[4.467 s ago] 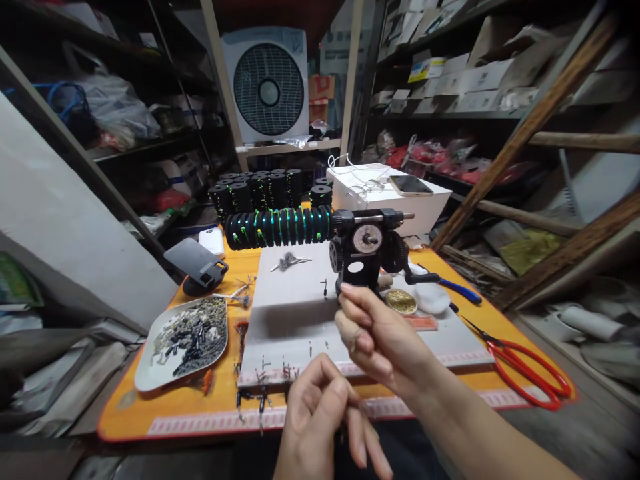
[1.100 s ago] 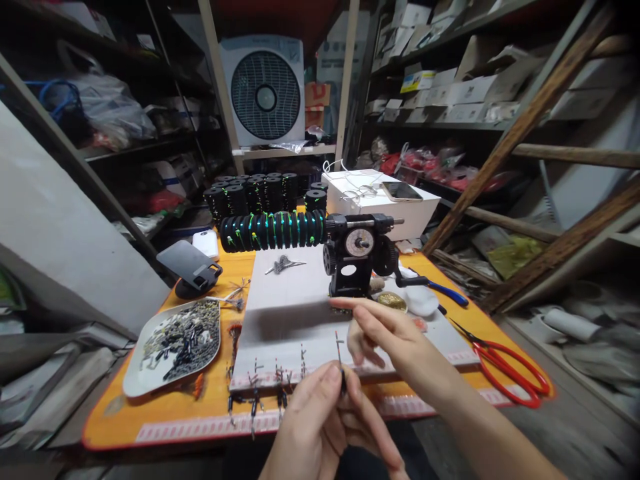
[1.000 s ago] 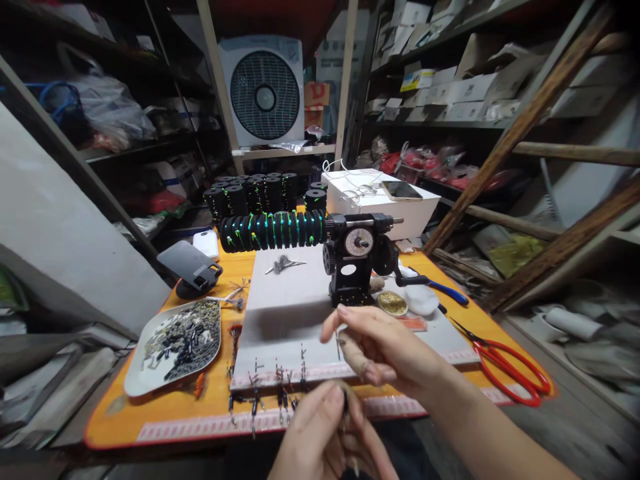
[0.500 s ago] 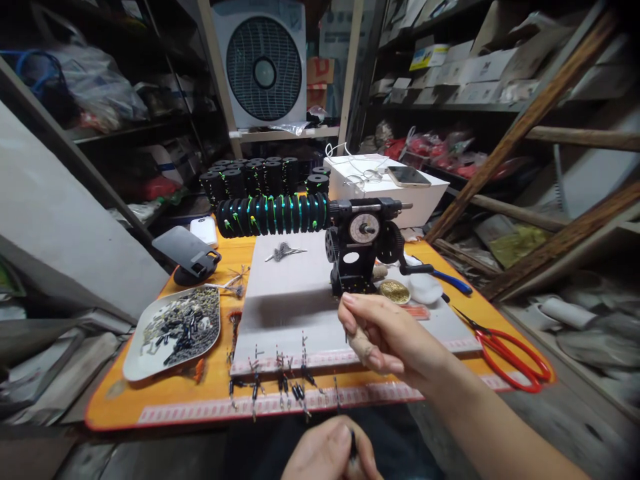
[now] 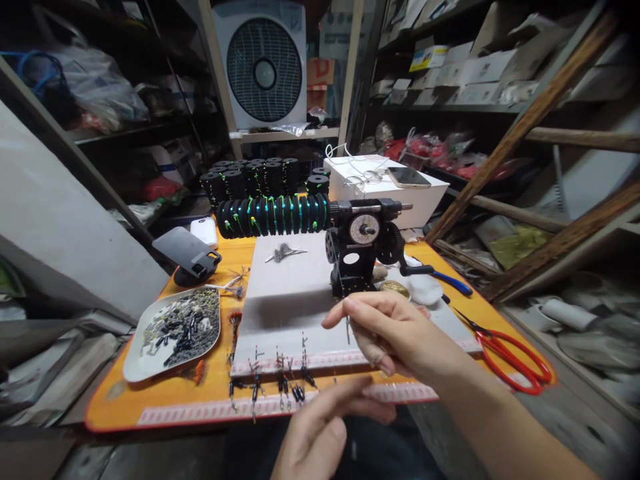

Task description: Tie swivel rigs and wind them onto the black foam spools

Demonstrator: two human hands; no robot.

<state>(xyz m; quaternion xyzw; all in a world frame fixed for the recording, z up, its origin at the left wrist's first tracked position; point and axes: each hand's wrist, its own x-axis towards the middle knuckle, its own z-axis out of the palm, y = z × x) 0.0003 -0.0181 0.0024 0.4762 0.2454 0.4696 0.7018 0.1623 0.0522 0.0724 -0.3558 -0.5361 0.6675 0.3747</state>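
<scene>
In the middle of the head view my right hand (image 5: 395, 330) has its thumb and forefinger pinched on a thin line. A small slim piece (image 5: 349, 331) hangs just below those fingertips. My left hand (image 5: 333, 423) is lower, near the table's front edge, with its fingers stretched out and nothing visible in them. Behind the hands stands a black hand-cranked winding machine (image 5: 357, 247) with a dial. On its shaft sit black foam spools (image 5: 273, 215) wound with green and blue line. Several small rigs with black swivel-like parts (image 5: 285, 387) lie along the board's front edge.
A white tray (image 5: 131, 363) of small black and metal parts stands at the left, beside a phone stand (image 5: 187, 257). Red-handled scissors (image 5: 515, 357) and blue-handled pliers (image 5: 453, 283) lie at the right. A white box (image 5: 415, 200) stands behind the machine, with stacked black spools further left.
My left hand's fingers have opened from a closed grip on a small black piece, and the hand has risen towards the right. The right hand has shifted slightly, its forefinger extending leftward.
</scene>
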